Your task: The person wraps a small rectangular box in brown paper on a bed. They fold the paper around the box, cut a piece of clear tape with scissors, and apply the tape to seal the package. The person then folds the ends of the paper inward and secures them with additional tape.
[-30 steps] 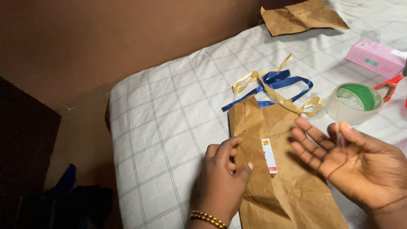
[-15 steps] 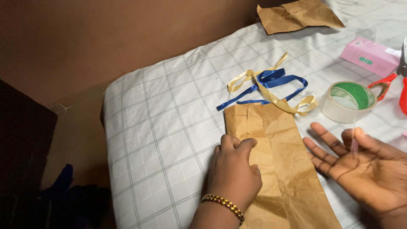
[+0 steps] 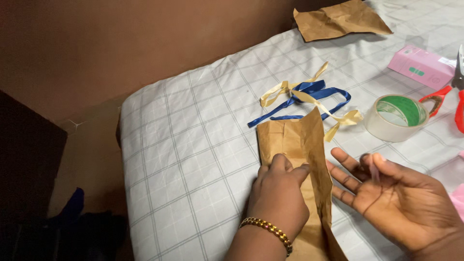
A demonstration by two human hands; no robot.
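A brown paper wrap lies on the checked white sheet. My left hand, with a gold bead bracelet on the wrist, presses down on its middle, fingers curled over a fold. The paper's right side stands up as a flap against this hand. My right hand hovers palm up just right of the flap, fingers spread, with a short strip of clear tape stuck at the thumb tip.
Blue ribbon and gold ribbon lie tangled beyond the wrap. A clear tape roll, red-handled scissors and a pink box sit to the right. Another crumpled brown sheet lies far back. The bed edge drops off at left.
The small white item on the paper got covered as the paper was folded over. The paper's right side has now lifted into a flap, and my right hand moved closer to it.
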